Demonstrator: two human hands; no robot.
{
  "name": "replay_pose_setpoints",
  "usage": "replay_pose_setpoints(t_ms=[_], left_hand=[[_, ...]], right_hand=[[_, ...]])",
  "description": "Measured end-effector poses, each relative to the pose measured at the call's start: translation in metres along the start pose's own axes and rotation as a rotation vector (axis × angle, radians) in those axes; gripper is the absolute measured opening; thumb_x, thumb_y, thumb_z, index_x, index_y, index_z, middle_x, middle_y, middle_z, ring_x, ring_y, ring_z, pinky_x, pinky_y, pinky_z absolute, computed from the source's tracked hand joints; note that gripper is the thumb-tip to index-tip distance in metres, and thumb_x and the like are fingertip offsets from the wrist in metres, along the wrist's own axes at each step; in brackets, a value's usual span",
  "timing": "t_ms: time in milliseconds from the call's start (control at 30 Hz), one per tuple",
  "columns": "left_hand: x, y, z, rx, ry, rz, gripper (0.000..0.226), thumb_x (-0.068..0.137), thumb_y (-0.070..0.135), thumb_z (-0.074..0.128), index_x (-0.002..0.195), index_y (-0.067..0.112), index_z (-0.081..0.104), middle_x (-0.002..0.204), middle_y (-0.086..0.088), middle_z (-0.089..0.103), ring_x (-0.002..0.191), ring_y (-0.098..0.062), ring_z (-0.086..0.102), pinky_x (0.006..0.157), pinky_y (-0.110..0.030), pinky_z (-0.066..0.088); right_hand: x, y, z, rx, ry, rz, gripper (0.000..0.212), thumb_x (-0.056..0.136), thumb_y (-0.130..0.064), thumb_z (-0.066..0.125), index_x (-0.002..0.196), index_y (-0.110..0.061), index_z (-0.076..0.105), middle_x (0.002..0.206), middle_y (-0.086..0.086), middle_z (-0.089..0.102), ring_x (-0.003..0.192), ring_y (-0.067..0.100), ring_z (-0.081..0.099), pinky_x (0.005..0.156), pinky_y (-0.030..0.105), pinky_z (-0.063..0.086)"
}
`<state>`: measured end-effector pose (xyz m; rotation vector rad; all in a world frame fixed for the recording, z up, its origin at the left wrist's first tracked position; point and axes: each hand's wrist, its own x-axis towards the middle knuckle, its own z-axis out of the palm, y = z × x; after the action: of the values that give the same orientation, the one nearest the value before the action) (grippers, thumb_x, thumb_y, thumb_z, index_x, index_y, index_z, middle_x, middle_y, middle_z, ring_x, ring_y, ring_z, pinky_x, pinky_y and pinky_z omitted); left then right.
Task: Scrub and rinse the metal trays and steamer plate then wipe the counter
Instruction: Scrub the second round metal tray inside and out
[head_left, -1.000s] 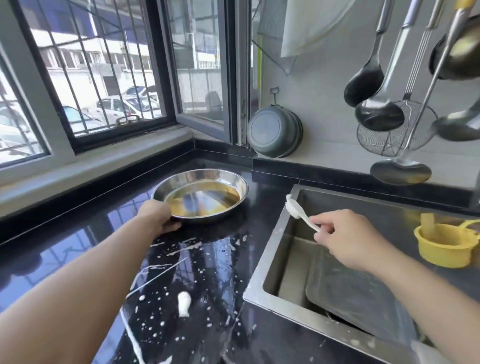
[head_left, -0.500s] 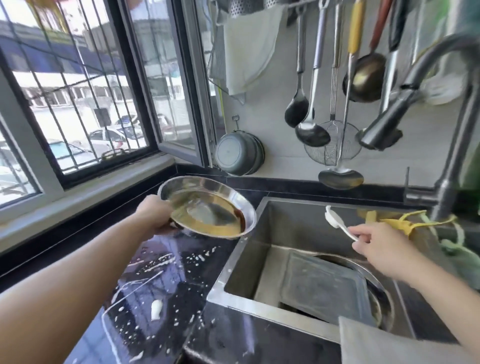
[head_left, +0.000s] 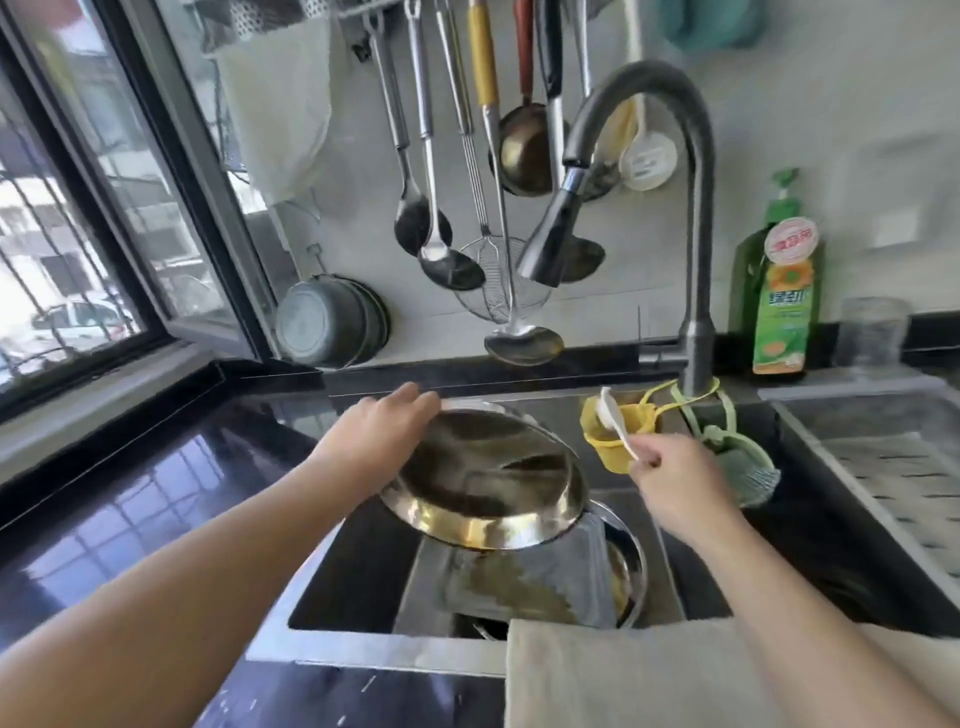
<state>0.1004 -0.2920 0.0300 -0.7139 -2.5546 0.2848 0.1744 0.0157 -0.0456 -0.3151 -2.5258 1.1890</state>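
Nearest me, a beige cloth (head_left: 649, 670) drapes the sink (head_left: 332, 642) front rim. In the basin a flat rectangular tray (head_left: 524, 577) lies over a round metal dish (head_left: 626, 566), both looking unwashed; I judge scrubbing barely begun, counter (head_left: 104, 519) unwiped. My left hand (head_left: 379, 431) grips the round metal tray (head_left: 483, 483) by its far rim, tilted over the basin. My right hand (head_left: 675, 483) pinches a white spoon (head_left: 613, 421) beside it. The faucet (head_left: 623, 171) beyond runs dry.

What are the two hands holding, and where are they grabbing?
The left hand holds the round metal tray by its far rim, tilted over the sink. The right hand pinches the white spoon by its handle.
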Motion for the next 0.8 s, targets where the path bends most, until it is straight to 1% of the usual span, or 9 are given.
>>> replay_pose_setpoints(t_ms=[67, 133, 200, 300, 433, 533, 633, 700, 800], left_hand=[[0.005, 0.016, 0.008, 0.047, 0.023, 0.17, 0.054, 0.073, 0.008, 0.083, 0.1, 0.026, 0.04, 0.089, -0.004, 0.048, 0.055, -0.036, 0.062, 0.044, -0.036, 0.034], [0.011, 0.031, 0.015, 0.085, 0.097, 0.294, 0.048, 0.062, 0.009, 0.089, 0.093, 0.02, 0.055, 0.084, -0.004, 0.054, 0.052, -0.03, 0.061, 0.04, -0.032, 0.031], [0.016, 0.042, 0.023, 0.085, 0.18, 0.351, 0.039, 0.06, 0.008, 0.091, 0.086, 0.015, 0.063, 0.08, -0.005, 0.058, 0.057, -0.029, 0.063, 0.039, -0.033, 0.041], [0.025, 0.043, 0.036, 0.034, 0.227, 0.335, 0.036, 0.061, 0.01, 0.09, 0.084, 0.015, 0.062, 0.078, -0.004, 0.059, 0.057, -0.029, 0.064, 0.038, -0.033, 0.041], [0.038, 0.032, 0.048, 0.042, 0.246, 0.233, 0.018, 0.079, 0.015, 0.074, 0.094, 0.017, 0.064, 0.093, -0.005, 0.066, 0.064, -0.029, 0.07, 0.041, -0.036, 0.047], [0.042, 0.027, 0.061, 0.096, 0.161, 0.133, 0.044, 0.082, 0.019, 0.078, 0.123, 0.019, 0.061, 0.1, -0.001, 0.072, 0.075, -0.029, 0.074, 0.05, -0.038, 0.052], [0.045, 0.028, 0.068, 0.071, 0.113, 0.1, 0.056, 0.097, 0.022, 0.063, 0.149, 0.019, 0.043, 0.108, 0.0, 0.072, 0.089, -0.032, 0.074, 0.062, -0.04, 0.049], [0.05, 0.027, 0.072, -0.014, 0.13, 0.109, 0.048, 0.1, 0.024, 0.059, 0.146, 0.02, 0.044, 0.113, -0.001, 0.071, 0.093, -0.032, 0.072, 0.067, -0.039, 0.048], [0.055, 0.031, 0.076, -0.169, 0.098, 0.081, 0.031, 0.097, 0.021, 0.062, 0.127, 0.023, 0.053, 0.104, 0.0, 0.072, 0.088, -0.029, 0.071, 0.07, -0.038, 0.052]], right_hand=[[0.002, 0.001, -0.004, 0.002, 0.015, 0.03, 0.034, 0.101, -0.012, 0.056, 0.133, -0.016, 0.065, 0.118, 0.003, 0.071, 0.08, 0.015, 0.062, 0.06, 0.026, 0.047], [0.004, 0.002, -0.007, -0.036, 0.035, 0.07, 0.026, 0.101, -0.015, 0.054, 0.122, -0.016, 0.07, 0.101, 0.003, 0.072, 0.074, 0.019, 0.064, 0.057, 0.032, 0.05], [0.003, 0.004, -0.008, -0.118, 0.036, 0.115, 0.019, 0.101, -0.017, 0.052, 0.107, -0.016, 0.07, 0.084, 0.003, 0.067, 0.071, 0.022, 0.062, 0.056, 0.033, 0.048], [0.022, -0.009, -0.012, -0.394, 0.024, 0.069, 0.019, 0.1, -0.015, 0.048, 0.096, -0.013, 0.066, 0.074, 0.0, 0.054, 0.066, 0.02, 0.055, 0.053, 0.03, 0.039], [0.101, -0.027, -0.024, -0.51, 0.132, 0.054, 0.025, 0.103, -0.021, 0.048, 0.116, -0.01, 0.066, 0.087, 0.007, 0.055, 0.081, 0.031, 0.058, 0.063, 0.033, 0.043], [0.147, -0.022, -0.019, -0.51, 0.128, 0.095, 0.028, 0.103, -0.025, 0.05, 0.119, -0.008, 0.065, 0.086, 0.007, 0.055, 0.08, 0.03, 0.056, 0.056, 0.03, 0.039], [0.167, -0.016, -0.006, -0.51, 0.135, 0.128, 0.033, 0.104, -0.031, 0.053, 0.119, -0.005, 0.066, 0.088, 0.008, 0.055, 0.078, 0.028, 0.054, 0.054, 0.03, 0.037], [0.173, -0.015, -0.001, -0.487, 0.193, 0.137, 0.031, 0.103, -0.031, 0.057, 0.115, -0.004, 0.067, 0.083, 0.008, 0.054, 0.073, 0.026, 0.052, 0.049, 0.028, 0.032], [0.173, -0.012, 0.005, -0.533, 0.22, 0.13, 0.024, 0.102, -0.024, 0.058, 0.112, -0.004, 0.067, 0.074, 0.006, 0.051, 0.062, 0.021, 0.049, 0.045, 0.026, 0.033]])
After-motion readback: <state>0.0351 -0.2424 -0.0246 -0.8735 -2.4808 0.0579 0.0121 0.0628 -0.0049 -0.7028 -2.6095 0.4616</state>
